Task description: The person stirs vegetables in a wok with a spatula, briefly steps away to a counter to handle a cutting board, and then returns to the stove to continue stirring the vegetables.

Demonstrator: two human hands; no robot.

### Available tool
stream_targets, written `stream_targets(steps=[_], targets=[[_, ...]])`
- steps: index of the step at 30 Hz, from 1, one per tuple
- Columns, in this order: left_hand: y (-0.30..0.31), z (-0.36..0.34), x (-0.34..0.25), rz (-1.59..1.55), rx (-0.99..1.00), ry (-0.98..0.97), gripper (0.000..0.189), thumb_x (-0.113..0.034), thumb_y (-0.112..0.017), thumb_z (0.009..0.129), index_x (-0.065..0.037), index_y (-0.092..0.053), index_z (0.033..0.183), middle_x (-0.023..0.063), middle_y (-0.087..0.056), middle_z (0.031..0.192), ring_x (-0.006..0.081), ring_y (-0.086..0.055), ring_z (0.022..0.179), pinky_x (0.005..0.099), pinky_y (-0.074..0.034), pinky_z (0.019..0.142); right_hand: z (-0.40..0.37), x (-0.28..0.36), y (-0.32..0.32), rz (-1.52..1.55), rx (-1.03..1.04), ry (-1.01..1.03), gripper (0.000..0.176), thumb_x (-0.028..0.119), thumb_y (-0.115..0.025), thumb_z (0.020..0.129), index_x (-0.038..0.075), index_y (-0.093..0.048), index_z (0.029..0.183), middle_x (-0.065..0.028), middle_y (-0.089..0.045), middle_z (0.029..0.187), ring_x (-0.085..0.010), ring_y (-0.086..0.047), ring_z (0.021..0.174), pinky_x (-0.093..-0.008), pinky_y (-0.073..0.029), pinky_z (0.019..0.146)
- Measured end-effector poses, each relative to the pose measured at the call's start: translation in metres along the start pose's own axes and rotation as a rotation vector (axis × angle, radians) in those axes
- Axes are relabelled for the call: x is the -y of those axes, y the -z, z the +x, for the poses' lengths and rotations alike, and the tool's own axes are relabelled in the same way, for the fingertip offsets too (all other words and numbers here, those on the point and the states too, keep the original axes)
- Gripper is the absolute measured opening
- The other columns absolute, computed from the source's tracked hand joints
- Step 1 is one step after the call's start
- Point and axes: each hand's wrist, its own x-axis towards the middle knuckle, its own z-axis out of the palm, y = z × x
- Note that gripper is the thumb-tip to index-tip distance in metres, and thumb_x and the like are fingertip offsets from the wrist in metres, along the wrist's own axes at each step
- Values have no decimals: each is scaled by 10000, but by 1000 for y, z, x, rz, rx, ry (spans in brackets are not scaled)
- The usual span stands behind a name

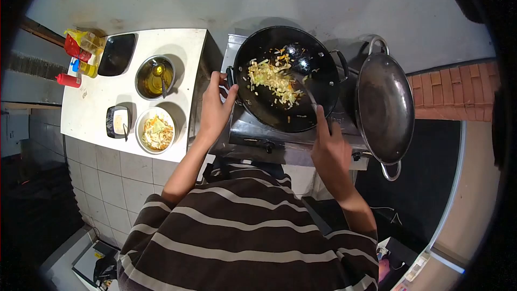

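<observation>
A black wok (pixel 315 113) stands on the stove, with chopped cabbage and carrot (pixel 274 81) heaped in its middle and small bits scattered over its wall. My left hand (pixel 216 105) is closed at the wok's left handle, the thumb and fingers right around it. Over the wok's front right rim, my right hand (pixel 332 151) grips a slim metal spatula (pixel 311 97), index finger stretched along its handle. The spatula slants down into the wok, and its far end lies at the right edge of the vegetables.
A second, bare metal wok (pixel 385 108) sits right of the stove (pixel 253 136). On the white table (pixel 188 64) at left are a metal bowl of oil with a ladle (pixel 155 78), a white bowl of shredded vegetables (pixel 156 131), a small black container (pixel 118 122), a black tray (pixel 117 55) and bottles (pixel 68 80).
</observation>
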Motion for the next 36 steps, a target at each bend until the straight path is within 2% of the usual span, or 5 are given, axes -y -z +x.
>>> stream_targets(steps=[15,17,27,32,36], targets=[[0,-2,0,13,-11,10,279,-131,-674,966,5,-520,1154,146,-628,820,237,-596,685,378,-482,671,40,29,-8,73,110,-97,586,103,-628,845,-31,-525,1406,-165,-667,766,-351,-699,601,-435,-573,534],[-2,-1,-1,9,-22,3,271,-132,-668,970,3,-525,1156,147,-631,819,237,-605,690,376,-483,672,38,41,14,196,53,-179,330,133,-588,968,-19,-598,1260,-193,-684,708,-415,-680,621,-496,-555,567],[2,-2,6,-21,5,40,221,-108,-632,1001,17,-554,1166,121,-670,885,172,-644,791,324,-501,737,75,46,-32,28,177,-166,483,73,-581,852,-44,-571,1320,-193,-699,733,-385,-721,656,-443,-594,600],[0,-1,7,-15,-2,37,217,-96,-631,997,21,-547,1159,118,-664,869,177,-647,792,325,-503,739,89,-5,6,78,30,-41,561,-9,-613,800,83,-593,1353,-233,-676,979,-390,-721,794,-472,-590,683],[1,-2,5,-2,7,25,223,-90,-630,995,22,-542,1167,123,-669,875,175,-648,792,324,-502,741,131,-36,8,18,-96,99,573,-50,-609,789,110,-610,1340,-217,-658,981,-401,-709,793,-493,-582,689]])
